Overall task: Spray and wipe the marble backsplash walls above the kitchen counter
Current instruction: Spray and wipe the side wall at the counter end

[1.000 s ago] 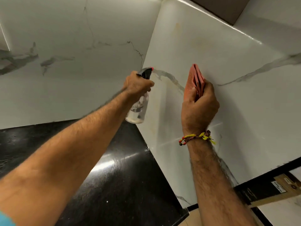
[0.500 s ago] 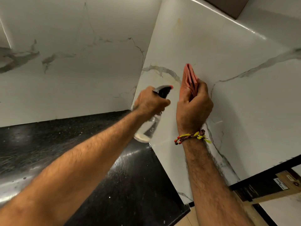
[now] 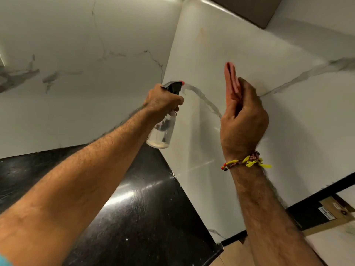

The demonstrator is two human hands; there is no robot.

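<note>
The spray bottle (image 3: 163,123) is gripped by the left hand (image 3: 163,101), the folded cloth (image 3: 231,79) pinched by the right hand (image 3: 243,120); wiping of the backsplash (image 3: 288,121) is judged mostly outstanding.

Glossy black countertop (image 3: 149,217) with tiny white specks, catching a bright streak of light. Brown cabinet underside (image 3: 247,10) sits top right. Cardboard box (image 3: 334,214) with a white label lower right, next to a black strip (image 3: 307,198) along the wall's bottom edge.

Clear spray bottle (image 3: 162,129) and folded pink cloth (image 3: 231,78) near white veined marble backsplash (image 3: 288,121)
</note>
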